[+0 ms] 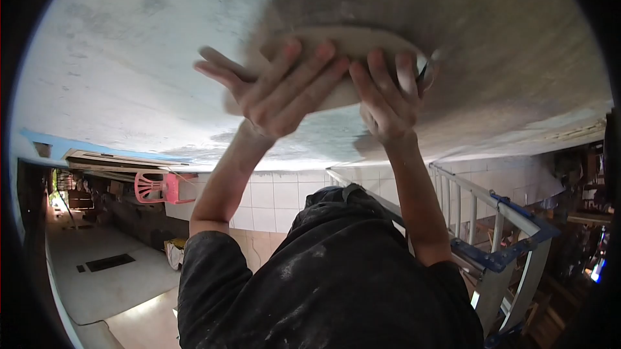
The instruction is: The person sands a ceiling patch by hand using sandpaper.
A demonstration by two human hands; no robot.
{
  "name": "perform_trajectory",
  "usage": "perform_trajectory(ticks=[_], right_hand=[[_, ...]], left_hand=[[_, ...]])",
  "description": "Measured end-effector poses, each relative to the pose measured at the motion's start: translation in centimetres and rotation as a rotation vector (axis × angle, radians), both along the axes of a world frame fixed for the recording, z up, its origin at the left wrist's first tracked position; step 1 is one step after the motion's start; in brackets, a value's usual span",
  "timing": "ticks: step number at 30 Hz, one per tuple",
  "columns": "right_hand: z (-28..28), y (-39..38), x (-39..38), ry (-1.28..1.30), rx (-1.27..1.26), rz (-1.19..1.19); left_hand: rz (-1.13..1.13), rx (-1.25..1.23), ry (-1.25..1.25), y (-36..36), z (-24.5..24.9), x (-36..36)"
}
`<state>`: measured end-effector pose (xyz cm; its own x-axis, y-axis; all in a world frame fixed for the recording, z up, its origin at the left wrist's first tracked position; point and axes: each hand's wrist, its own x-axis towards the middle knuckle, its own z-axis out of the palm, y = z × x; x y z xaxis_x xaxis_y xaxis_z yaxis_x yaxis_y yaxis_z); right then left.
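Both of my hands reach up to a grey, patchy plastered surface (155, 45). Between them and the surface is a flat, pale piece with a curved edge (349, 33), blurred. My left hand (281, 93) holds its left part, three fingers laid along it and one digit stretched out to the left. My right hand (388, 93) has its fingers bent over the right part. A small dark item (424, 71) shows beside the right fingers, too blurred to make out.
A metal stepladder with blue fittings (501, 252) stands at the right. A pink plastic chair (162, 187) is at the left, near white tiles (272, 197). Cluttered shelves (588, 200) line the far right. Grey floor (129, 291) shows at lower left.
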<state>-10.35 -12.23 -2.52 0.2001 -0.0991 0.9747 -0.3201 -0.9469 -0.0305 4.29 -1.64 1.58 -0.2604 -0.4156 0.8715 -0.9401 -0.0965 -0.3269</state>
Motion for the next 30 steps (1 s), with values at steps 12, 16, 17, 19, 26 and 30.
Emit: perform_trajectory(ticks=[12,16,17,19,26,30], right_hand=[[-0.5,0.1,-0.3,0.029,0.006,-0.041],[-4.2,0.3,-0.3,0.052,0.013,-0.032],[-5.5,0.3,-0.3,0.051,0.015,-0.031],[-6.5,0.7,0.2,-0.02,0.031,-0.006],[-1.9,0.2,-0.4,0.013,0.032,-0.058],[-5.3,0.4,-0.6,0.035,0.024,-0.042]], left_hand=[[0.001,0.008,0.083,0.0,1.3,-1.7],[-0.037,-0.012,0.113,-0.3,-3.8,-0.9],[-0.035,-0.013,0.124,-0.2,-5.5,-0.9],[-0.031,-0.008,0.139,-0.2,-6.5,-0.9],[-0.039,-0.048,0.195,-0.5,-1.6,-2.1],[-0.062,-0.035,0.213,-0.1,-7.5,-1.5]])
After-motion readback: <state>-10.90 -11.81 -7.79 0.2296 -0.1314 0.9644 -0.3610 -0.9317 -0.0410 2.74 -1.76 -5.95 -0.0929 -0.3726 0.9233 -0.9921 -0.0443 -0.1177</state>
